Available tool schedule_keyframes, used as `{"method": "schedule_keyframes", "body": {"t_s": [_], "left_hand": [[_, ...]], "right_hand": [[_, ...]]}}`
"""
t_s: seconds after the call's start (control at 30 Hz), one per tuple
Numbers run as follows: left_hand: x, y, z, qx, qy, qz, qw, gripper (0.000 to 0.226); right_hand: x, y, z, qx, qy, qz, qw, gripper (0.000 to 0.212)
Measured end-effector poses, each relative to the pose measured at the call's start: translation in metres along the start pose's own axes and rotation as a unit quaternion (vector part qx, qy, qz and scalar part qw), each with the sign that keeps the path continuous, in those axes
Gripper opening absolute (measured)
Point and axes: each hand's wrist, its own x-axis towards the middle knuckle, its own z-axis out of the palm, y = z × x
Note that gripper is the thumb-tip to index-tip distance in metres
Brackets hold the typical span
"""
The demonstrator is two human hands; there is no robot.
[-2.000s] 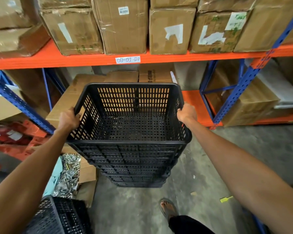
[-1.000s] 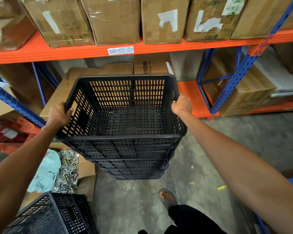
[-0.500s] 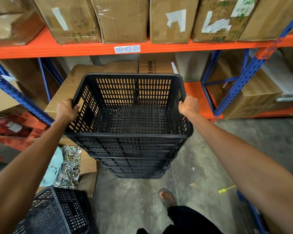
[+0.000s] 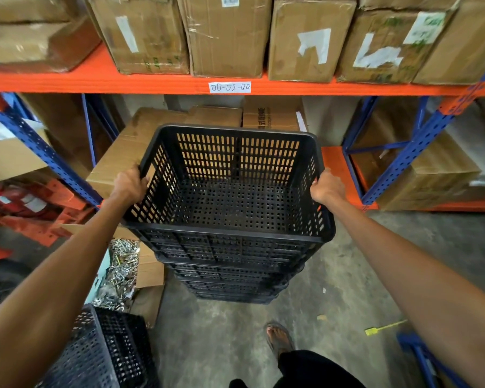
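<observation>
Black plastic mesh all round. Spare crate [image 4: 109,345] bottom left, on the concrete floor [image 4: 221,340]. Ahead, nested stack [image 4: 230,278] on the same floor; top crate [image 4: 230,203] sits on it or just above (can't tell if it's lifted clear). Left grip [image 4: 129,186] and right grip [image 4: 326,189] clenched on opposite side rims. Empty, so likely light and stiff; walls may flex, so hold at the rim and keep it level. Orange shelf [image 4: 151,84] behind.

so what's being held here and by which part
The top crate of the stack, by its side rims: the left grip curls over the left rim, the right grip over the right rim.
</observation>
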Motion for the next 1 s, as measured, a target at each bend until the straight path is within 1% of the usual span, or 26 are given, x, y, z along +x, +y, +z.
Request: {"method": "schedule_keyframes", "body": {"t_s": [0.1,0.2,0.23,0.3,0.33,0.37,0.43,0.47,0.53,0.63,0.7,0.73,0.8,0.9,1.0], "left_hand": [[-0.002,-0.006,-0.003,0.005,-0.018,0.017,1.0,0.045],[-0.002,-0.012,0.001,-0.015,-0.008,0.027,0.999,0.043],[-0.002,-0.013,0.003,-0.02,0.003,0.03,0.999,0.041],[0.0,-0.013,0.009,-0.002,0.034,0.049,0.998,0.039],[0.002,-0.012,0.012,0.013,0.047,0.066,0.997,0.043],[0.006,-0.01,0.015,0.024,0.051,0.086,0.995,0.053],[0.013,-0.007,0.017,0.042,0.029,0.116,0.992,0.083],[0.017,-0.005,0.016,0.05,0.018,0.125,0.991,0.093],[0.026,-0.003,0.016,0.061,0.008,0.128,0.99,0.101],[0.036,-0.001,0.018,0.089,0.007,0.143,0.986,0.102],[0.041,-0.001,0.02,0.119,0.013,0.176,0.977,0.101],[0.044,-0.001,0.019,0.131,0.016,0.193,0.972,0.1],[0.045,-0.004,0.018,0.142,0.013,0.214,0.966,0.097],[0.048,-0.009,0.019,0.137,0.01,0.22,0.966,0.091],[0.052,-0.013,0.023,0.141,0.013,0.231,0.962,0.089]], "right_hand": [[-0.005,-0.001,0.001,-0.009,-0.004,-0.002,1.0,0.045],[-0.009,0.003,0.005,-0.012,0.02,-0.022,1.0,0.048],[-0.009,0.004,0.006,-0.008,0.029,-0.035,0.999,0.056],[-0.01,0.005,0.007,-0.016,0.036,-0.074,0.997,0.082],[-0.012,0.004,0.007,-0.036,0.036,-0.098,0.994,0.091],[-0.012,0.003,0.007,-0.067,0.039,-0.121,0.99,0.095],[-0.012,0.001,0.007,-0.144,0.043,-0.161,0.975,0.094],[-0.011,0.0,0.007,-0.166,0.036,-0.175,0.97,0.092],[-0.008,-0.001,0.007,-0.178,0.017,-0.192,0.965,0.086],[-0.002,0.0,0.008,-0.134,0.007,-0.19,0.973,0.074],[0.004,0.002,0.009,-0.096,0.013,-0.185,0.978,0.07],[0.007,0.002,0.01,-0.095,0.012,-0.185,0.978,0.069],[0.01,0.003,0.009,-0.112,-0.003,-0.191,0.975,0.073],[0.01,0.007,0.008,-0.138,-0.042,-0.198,0.969,0.086],[0.007,0.007,0.01,-0.178,-0.031,-0.208,0.961,0.097]]}}
